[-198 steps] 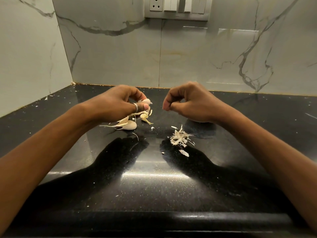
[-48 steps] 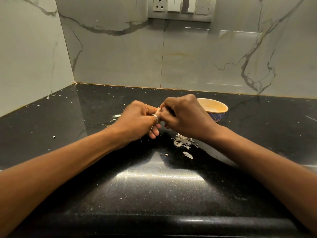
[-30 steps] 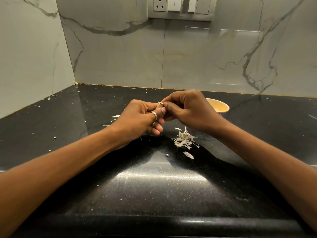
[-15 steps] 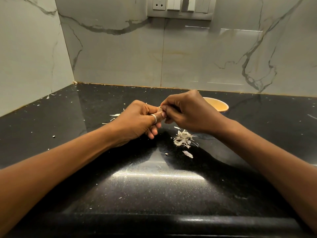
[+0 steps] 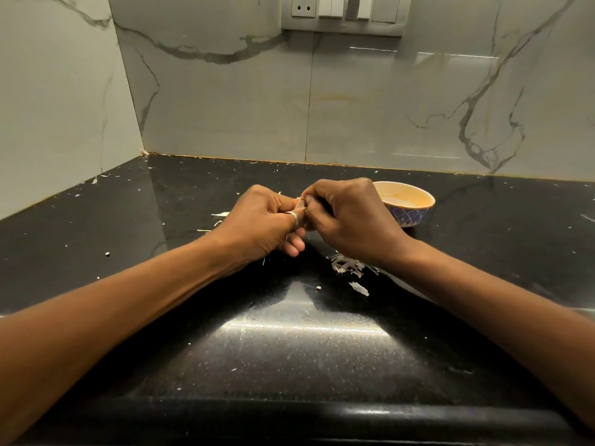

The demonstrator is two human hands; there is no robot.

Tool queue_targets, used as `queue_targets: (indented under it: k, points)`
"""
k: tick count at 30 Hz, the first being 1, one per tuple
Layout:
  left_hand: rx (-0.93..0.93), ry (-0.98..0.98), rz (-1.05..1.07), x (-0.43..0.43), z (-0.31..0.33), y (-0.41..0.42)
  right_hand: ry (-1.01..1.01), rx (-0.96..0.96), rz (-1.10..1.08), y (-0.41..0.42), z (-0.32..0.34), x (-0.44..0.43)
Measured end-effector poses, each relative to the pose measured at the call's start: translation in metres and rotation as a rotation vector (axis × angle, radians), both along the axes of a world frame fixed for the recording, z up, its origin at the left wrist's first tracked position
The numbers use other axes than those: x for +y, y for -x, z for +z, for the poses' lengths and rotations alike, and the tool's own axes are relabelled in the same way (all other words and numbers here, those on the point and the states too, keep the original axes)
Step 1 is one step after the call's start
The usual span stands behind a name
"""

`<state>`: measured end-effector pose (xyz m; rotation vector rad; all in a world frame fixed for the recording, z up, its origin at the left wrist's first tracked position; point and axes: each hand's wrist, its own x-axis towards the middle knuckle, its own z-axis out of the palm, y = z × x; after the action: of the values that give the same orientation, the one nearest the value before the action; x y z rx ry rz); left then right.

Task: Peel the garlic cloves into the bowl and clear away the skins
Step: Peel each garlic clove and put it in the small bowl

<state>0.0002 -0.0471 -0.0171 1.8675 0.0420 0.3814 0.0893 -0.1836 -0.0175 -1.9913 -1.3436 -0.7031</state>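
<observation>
2 hands meet above the middle of the black counter in the head view, both forearms reaching in from the near edge. The left hand is curled, and its thumb and fingers pinch a garlic clove. Only a small pale tip of the clove shows between the 2 hands. A silver ring sits on a finger of that hand.

The right hand is curled too. Its thumb and forefinger tips pinch the top of the same clove and touch the left hand's fingers. Whether they grip loose skin or the clove itself cannot be told.

The bowl stands upright on the counter just right of and behind the right hand, which hides its left side. Its inside looks pale orange and its outer wall carries a blue criss-cross pattern.

A pile of skins lies on the counter on the near side of the right hand, partly under the wrist. 1 larger flake lies just nearer than the pile, and a tiny crumb lies to its left. A few thin strips of skin lie left of the left hand, close to its knuckles. White specks are scattered over the counter, more of them toward the far left corner.

Behind the counter rise grey-veined marble walls, and a switch panel is set at the top.
</observation>
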Motion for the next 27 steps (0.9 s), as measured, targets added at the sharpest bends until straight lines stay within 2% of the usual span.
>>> queue_targets:
  k: [8, 14, 21, 27]
  points:
    - [0.005, 0.030, 0.019, -0.001, 0.000, -0.001, -0.120, 0.135, -0.056, 0.001, -0.003, 0.005]
    - [0.000, 0.086, 0.000, 0.001, 0.002, 0.000, -0.060, 0.158, -0.002, 0.001, 0.003, 0.002]
    - [0.013, 0.023, -0.010, 0.001, 0.001, -0.001, -0.031, 0.308, 0.028, -0.004, 0.008, -0.004]
    - [0.016, -0.002, -0.014, 0.002, 0.000, -0.001, 0.011, 0.356, 0.061, -0.011, 0.007, -0.005]
